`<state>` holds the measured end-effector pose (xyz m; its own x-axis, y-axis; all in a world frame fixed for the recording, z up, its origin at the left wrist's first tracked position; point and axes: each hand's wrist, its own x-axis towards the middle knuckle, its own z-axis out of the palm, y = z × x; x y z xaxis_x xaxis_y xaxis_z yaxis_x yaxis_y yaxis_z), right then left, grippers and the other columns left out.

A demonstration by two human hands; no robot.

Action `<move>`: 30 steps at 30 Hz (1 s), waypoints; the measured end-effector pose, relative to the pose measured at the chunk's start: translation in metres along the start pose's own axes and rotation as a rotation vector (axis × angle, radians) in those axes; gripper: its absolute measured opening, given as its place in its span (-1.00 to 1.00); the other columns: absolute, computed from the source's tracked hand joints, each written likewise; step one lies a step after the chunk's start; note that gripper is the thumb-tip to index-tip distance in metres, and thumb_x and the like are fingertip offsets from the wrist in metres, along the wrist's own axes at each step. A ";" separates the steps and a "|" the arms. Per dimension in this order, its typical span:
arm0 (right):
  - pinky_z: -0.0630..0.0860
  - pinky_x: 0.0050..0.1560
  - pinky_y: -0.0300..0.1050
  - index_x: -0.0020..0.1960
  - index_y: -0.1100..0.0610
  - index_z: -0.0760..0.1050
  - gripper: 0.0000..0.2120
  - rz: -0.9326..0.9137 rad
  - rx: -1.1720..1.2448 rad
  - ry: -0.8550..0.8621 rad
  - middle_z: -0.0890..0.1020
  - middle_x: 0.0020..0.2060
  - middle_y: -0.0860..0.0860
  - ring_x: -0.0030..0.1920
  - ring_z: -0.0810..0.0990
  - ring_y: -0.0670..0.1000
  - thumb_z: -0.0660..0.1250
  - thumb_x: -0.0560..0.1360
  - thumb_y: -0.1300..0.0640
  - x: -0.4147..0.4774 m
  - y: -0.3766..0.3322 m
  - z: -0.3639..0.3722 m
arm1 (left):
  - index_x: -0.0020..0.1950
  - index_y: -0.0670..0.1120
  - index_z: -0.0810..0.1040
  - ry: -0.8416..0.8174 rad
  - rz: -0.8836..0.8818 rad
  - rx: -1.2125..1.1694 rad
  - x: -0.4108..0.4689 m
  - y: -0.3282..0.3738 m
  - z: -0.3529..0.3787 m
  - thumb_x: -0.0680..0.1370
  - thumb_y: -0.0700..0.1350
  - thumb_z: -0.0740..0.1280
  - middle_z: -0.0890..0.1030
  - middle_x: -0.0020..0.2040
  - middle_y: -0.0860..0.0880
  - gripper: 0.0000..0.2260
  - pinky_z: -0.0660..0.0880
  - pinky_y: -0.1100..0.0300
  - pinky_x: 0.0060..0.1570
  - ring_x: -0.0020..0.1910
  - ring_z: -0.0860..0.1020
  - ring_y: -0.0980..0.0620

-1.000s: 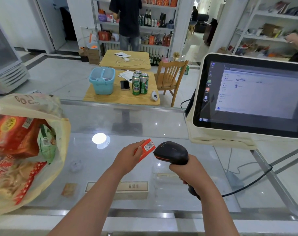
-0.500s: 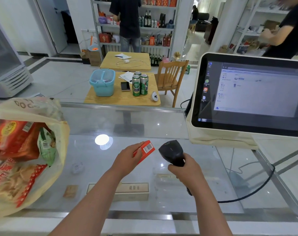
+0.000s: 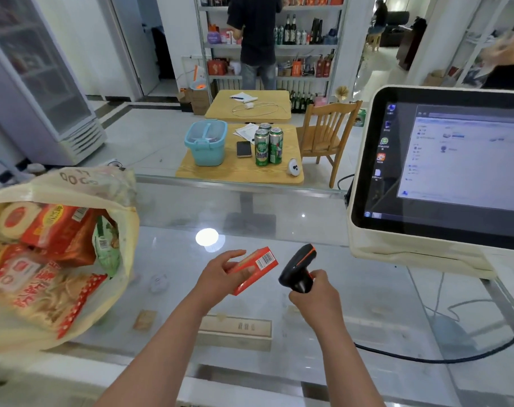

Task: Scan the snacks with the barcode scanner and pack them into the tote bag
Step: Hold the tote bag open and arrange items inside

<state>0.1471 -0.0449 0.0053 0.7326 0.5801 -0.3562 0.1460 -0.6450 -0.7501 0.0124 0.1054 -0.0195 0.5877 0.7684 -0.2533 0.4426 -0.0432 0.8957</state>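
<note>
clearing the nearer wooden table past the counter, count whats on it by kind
green cans: 3
phone: 1
teal basket: 1
paper stack: 1
small white gadget: 1
total: 7

The small orange-red cardboard snack box [image 3: 254, 268] is broken by a white panel printed with black barcode stripes. The black plastic barcode scanner [image 3: 298, 267] is marked by an orange band across its head. The cream-yellow plastic tote bag [image 3: 20, 189] is printed with faint grey lettering; a flat red snack wrapper [image 3: 82, 301] edged with white dots and a crinkled green packet [image 3: 105, 245] are seen inside. The tall green-and-white drink cans [image 3: 262, 148] are set beside a pale-blue plastic basket [image 3: 205, 145]. The cream-cased monitor [image 3: 411, 251] is framed in black.
</note>
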 end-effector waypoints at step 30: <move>0.66 -0.11 0.02 0.18 0.08 0.42 -0.68 -0.157 0.741 -0.564 0.62 -0.02 0.05 -0.13 0.70 0.02 0.43 0.49 0.12 -0.105 -0.237 0.263 | 0.26 -0.02 0.46 1.273 0.319 0.749 -0.158 -0.070 -0.303 0.41 0.10 0.46 0.46 0.18 -0.10 -0.52 0.25 0.11 0.21 0.16 0.42 -0.10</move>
<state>-0.1392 0.1779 0.0735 0.2824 0.9135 -0.2928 -0.3863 -0.1711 -0.9064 -0.3166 0.1807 0.0683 -0.0648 0.6713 0.7383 0.8772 -0.3145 0.3629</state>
